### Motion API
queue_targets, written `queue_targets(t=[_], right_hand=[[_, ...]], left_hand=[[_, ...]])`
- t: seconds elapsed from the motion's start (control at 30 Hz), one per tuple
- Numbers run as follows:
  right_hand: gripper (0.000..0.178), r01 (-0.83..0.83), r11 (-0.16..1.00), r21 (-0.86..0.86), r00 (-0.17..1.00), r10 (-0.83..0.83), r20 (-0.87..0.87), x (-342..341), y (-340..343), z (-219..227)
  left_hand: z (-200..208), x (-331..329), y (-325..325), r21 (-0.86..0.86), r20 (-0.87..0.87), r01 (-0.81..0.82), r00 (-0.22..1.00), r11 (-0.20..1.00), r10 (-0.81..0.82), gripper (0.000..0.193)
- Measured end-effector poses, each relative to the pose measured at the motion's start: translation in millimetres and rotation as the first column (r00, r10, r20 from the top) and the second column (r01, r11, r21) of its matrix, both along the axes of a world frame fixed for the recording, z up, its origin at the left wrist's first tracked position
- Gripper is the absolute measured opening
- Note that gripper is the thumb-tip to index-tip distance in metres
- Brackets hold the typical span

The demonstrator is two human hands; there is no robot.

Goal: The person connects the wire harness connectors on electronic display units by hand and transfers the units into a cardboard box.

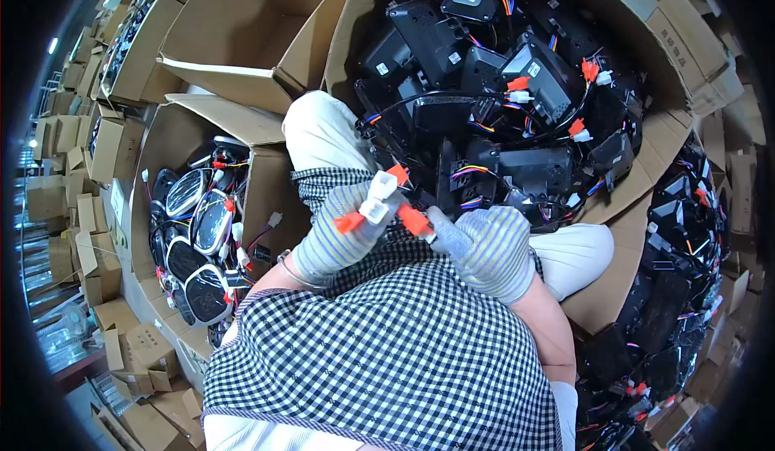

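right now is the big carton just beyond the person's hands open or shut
Open: no flaps cover the mouth of the big carton, so black units and red connectors show inside.

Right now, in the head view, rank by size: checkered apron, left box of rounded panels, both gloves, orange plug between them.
1. Checkered apron
2. Left box of rounded panels
3. Left glove and right glove: too alike to rank
4. Orange plug between the gloves
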State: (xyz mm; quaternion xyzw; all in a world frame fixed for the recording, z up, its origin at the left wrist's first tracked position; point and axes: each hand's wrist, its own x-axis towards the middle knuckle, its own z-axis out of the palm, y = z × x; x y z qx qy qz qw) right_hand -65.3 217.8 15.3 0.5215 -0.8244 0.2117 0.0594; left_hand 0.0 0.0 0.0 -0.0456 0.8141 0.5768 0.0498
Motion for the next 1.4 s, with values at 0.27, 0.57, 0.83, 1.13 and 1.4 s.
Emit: queue_targets(t=[0.27, 0.57, 0.83, 1.13, 1.4], right_hand=[[0.026, -0.087, 0.996, -0.009, 0.979, 0.087, 0.182, 3.1, -8.5, -13.4], [0.081, 0.553, 0.827, 0.1, 0.811, -0.562, 0.164, -21.7, -2.2, -74.5], [0.031, 0.372, 0.926, 0.055, 0.916, -0.376, 0.14, -28.6, -26.5, -28.8], [0.011, -0.181, 0.951, -0.252, 0.983, 0.165, -0.083, 7.6, -59.4, -39.9], [0.074, -0.085, 0.994, -0.062, 0.82, 0.105, 0.562, -3.6, 6.1, -44.5]], left_hand=[[18.3, 7.0, -6.2, -0.089, -0.067, 0.167, 0.983, 0.982, -0.174, 0.017], [17.0, 26.7, -31.8, 0.178, 0.315, 0.026, 0.946, 0.984, -0.082, 0.021], [21.5, 55.0, -74.8, -0.157, -0.142, 0.123, 0.979, 0.98, -0.145, 0.023], [52.5, 70.5, -113.8, -0.44, -0.233, 0.174, 0.925, 0.881, -0.299, 0.034], [29.0, 101.3, -133.8, -0.409, -0.261, 0.089, 0.942, 0.908, -0.21, 0.026]])
